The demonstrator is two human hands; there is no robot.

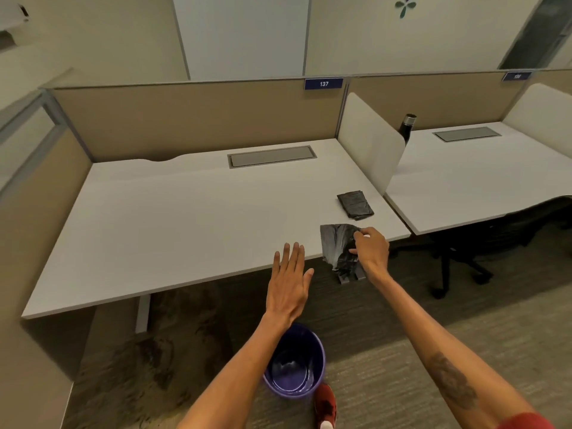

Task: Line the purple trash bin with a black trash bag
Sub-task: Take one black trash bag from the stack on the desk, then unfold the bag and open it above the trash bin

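The right hand (370, 247) is pinching a black trash bag (335, 246) at the desk (185, 212) edge; the left hand (289, 284) is hovering flat, fingers spread, empty. More folded bags (355, 204) are lying farther back on the desk, and the purple bin (295, 362) is standing on the floor below its front edge.

A desk (173, 218) fills the middle of the view, backed by a partition panel (198, 119) with a cable tray (272, 156) set into the desk's rear. A folded stack of bags (355, 204) lies near the desk's right edge. In front of it, at the front edge, the right hand (370, 247) pinches one trash bag (335, 246), which overhangs the edge. The left hand (289, 286), flat and spread, hovers to its left. The trash bin (312, 360) stands on the floor below the left forearm, a shoe (325, 407) just beside it. A second desk (464, 174) lies right, with a bottle (407, 126) at its rear left corner and an office chair (458, 258) under it.
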